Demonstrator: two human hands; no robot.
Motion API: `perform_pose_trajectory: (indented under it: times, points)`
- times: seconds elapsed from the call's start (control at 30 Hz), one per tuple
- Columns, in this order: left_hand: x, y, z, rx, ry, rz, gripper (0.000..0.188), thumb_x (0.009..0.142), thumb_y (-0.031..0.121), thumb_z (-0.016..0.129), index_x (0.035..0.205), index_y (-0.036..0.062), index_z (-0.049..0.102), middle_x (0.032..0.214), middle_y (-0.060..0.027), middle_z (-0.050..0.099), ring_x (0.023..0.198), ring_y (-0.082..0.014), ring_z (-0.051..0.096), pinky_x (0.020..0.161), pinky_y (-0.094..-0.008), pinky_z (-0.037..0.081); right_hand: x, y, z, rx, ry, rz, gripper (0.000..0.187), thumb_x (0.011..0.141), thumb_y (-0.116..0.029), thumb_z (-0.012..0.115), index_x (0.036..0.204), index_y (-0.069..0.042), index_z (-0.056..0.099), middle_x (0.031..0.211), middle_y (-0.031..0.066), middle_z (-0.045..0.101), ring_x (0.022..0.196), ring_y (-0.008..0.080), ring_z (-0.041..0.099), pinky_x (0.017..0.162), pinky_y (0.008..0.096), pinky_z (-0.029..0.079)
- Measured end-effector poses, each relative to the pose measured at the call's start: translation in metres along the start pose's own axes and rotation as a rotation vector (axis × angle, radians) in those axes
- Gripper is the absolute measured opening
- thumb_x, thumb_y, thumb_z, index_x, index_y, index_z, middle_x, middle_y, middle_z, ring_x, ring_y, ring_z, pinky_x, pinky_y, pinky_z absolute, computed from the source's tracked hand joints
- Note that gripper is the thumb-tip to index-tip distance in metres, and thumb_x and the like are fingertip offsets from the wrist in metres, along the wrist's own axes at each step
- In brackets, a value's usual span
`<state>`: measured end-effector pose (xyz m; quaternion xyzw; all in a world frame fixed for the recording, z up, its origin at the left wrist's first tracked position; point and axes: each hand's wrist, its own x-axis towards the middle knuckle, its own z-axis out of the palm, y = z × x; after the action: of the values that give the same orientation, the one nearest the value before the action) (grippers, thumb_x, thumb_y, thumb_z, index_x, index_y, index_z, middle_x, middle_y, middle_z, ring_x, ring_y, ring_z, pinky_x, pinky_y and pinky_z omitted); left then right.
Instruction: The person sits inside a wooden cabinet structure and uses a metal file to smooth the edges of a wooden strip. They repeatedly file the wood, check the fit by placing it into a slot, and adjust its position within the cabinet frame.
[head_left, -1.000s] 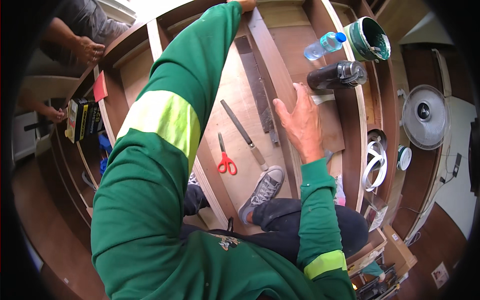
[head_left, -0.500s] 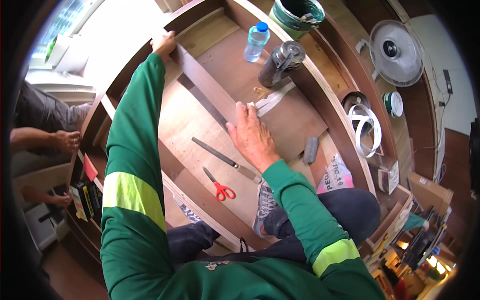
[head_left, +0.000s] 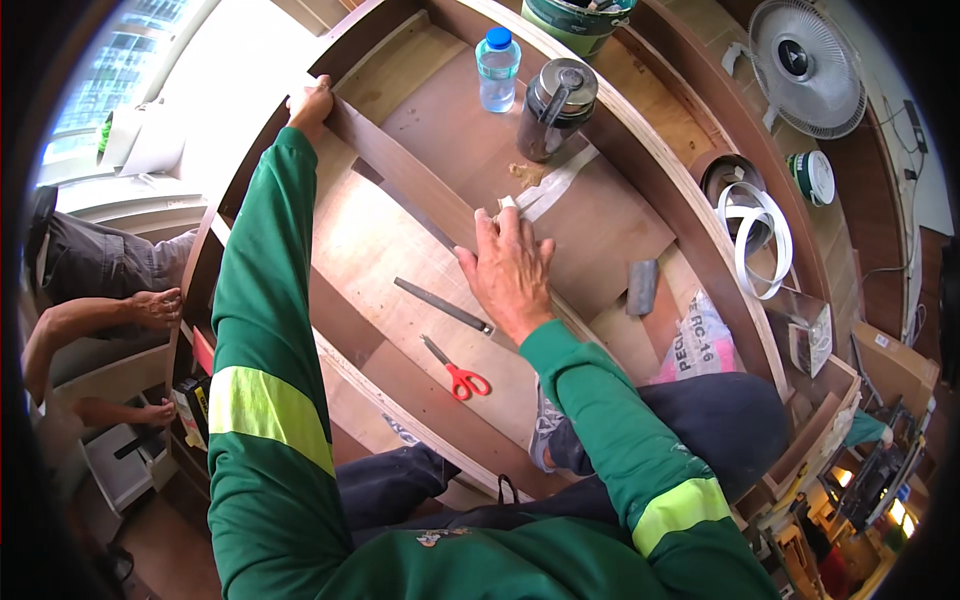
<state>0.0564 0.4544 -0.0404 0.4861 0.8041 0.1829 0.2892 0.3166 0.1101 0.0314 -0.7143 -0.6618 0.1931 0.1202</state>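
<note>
My left hand (head_left: 310, 103) is closed round the far end of a long brown board (head_left: 405, 165), at the cabinet's left side. My right hand (head_left: 510, 275) is on the same board nearer to me, thumb on one side and fingers on the other. At its fingertips is a small pale thing I cannot make out. Below the board lie a dark flat file (head_left: 443, 305) and red-handled scissors (head_left: 462, 375). Right of my right hand, a whitish strip (head_left: 560, 185) crosses a brown panel (head_left: 610, 235), with a grey cylindrical piece (head_left: 642, 288) at its edge.
Inside the wooden cabinet frame (head_left: 690, 185) stand a water bottle (head_left: 498, 72) and a dark jug (head_left: 555, 108). Beyond are a paint bucket (head_left: 580, 22), a fan (head_left: 805, 65) and white edging rolls (head_left: 762, 240). Another person's hand (head_left: 155, 308) rests against the frame at left.
The whole view has shifted slightly. Both my hands keep their hold on the board. The file's handle, visible before, no longer shows clearly.
</note>
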Motion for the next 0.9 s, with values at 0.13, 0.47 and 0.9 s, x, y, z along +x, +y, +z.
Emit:
perform_pose_trajectory:
  times: [0.13,0.47,0.9]
  points:
    - [0.014,-0.003,0.003,-0.053,-0.081,-0.028,0.074,0.094,0.05,0.059,0.143,-0.0039,0.046,0.138,-0.0325,0.049,0.12,-0.0418,0.059,0.097,-0.0523,0.053,0.0,0.008,0.006,-0.027,0.077,-0.031,0.054,0.088,-0.037,0.076,0.132,-0.011,0.058,0.118,0.0095,0.051,0.108,0.0268,0.055,0.082,0.0495,0.038]
    - [0.006,-0.006,0.028,-0.216,0.042,0.103,0.092,0.091,0.05,0.065,0.149,-0.0121,0.029,0.145,-0.037,0.041,0.131,-0.0448,0.051,0.105,-0.0515,0.047,0.0,0.024,0.017,0.043,0.116,-0.043,0.056,0.087,-0.039,0.076,0.132,-0.011,0.056,0.119,0.0115,0.052,0.114,0.0319,0.053,0.085,0.0539,0.044]
    - [-0.237,0.021,0.075,-0.424,0.396,0.171,0.093,0.1,0.041,0.06,0.151,-0.0191,0.012,0.152,-0.041,0.032,0.142,-0.0507,0.037,0.12,-0.0477,0.031,0.004,0.053,0.022,0.544,0.081,-0.095,0.062,0.095,-0.043,0.07,0.137,-0.001,0.055,0.116,0.0215,0.061,0.111,0.0396,0.06,0.095,0.0468,0.049]
